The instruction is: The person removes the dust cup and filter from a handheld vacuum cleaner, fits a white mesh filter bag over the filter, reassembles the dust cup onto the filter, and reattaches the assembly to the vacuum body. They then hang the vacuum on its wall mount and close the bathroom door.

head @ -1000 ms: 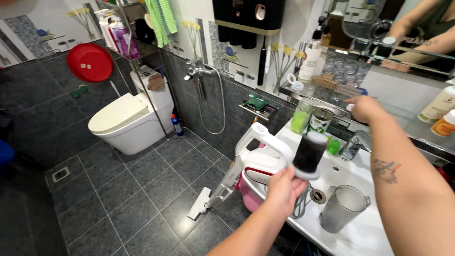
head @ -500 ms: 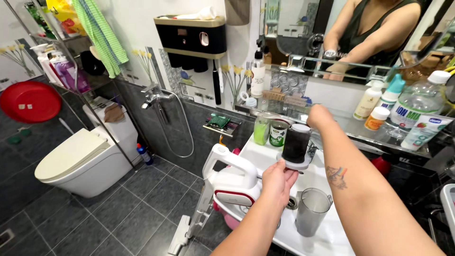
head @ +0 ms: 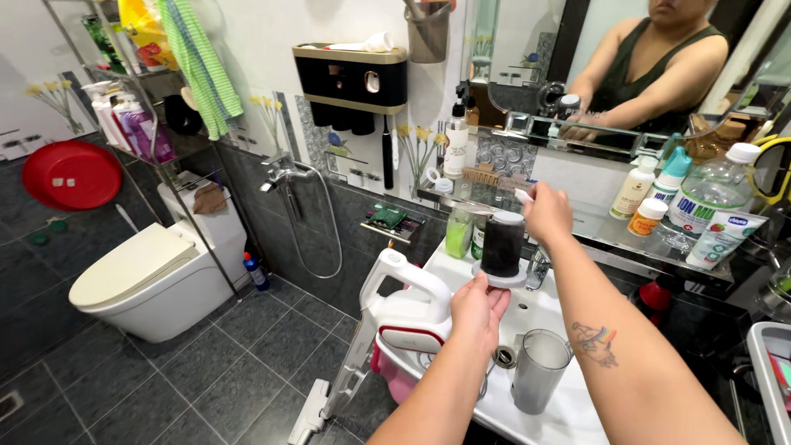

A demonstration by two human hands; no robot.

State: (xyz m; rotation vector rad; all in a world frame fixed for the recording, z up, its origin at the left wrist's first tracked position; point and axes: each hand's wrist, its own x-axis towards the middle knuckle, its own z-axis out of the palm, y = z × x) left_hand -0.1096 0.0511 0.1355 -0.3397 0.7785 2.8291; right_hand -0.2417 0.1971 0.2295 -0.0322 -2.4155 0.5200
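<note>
The view has swung left to right across the two earlier pictures and has moved closer to the sink (head: 568, 412); the toilet (head: 140, 280) now sits at the left edge and the mirror (head: 659, 58) fills the upper right. The white vacuum cleaner (head: 395, 330) leans against the front of the sink, as it did before, with its floor head on the dark tiles.

The cylindrical filter (head: 503, 247), dark-bodied with pale end caps, is held over the basin, just left of the tap (head: 537, 268). Compared with the earlier pictures it stands higher and more upright, clear of the vacuum cleaner.

The left hand (head: 478, 309) supports the filter from below: fingers curl up against the lower cap, pinching its rim. This grip is unchanged across the three pictures.

The right hand (head: 548, 216) has shifted. A second ago it was extended toward the shelf behind the tap; now it is drawn back above the filter's top cap, closed into a loose fist around a thin white object (head: 522, 195) of which only a tip shows. What that object is cannot be told.

A grey translucent cup (head: 540, 371) stands in the basin, near the drain (head: 504, 357), apart from both hands.

Judgement: the work has passed from fetching an item to applying it at the top of the filter.
</note>
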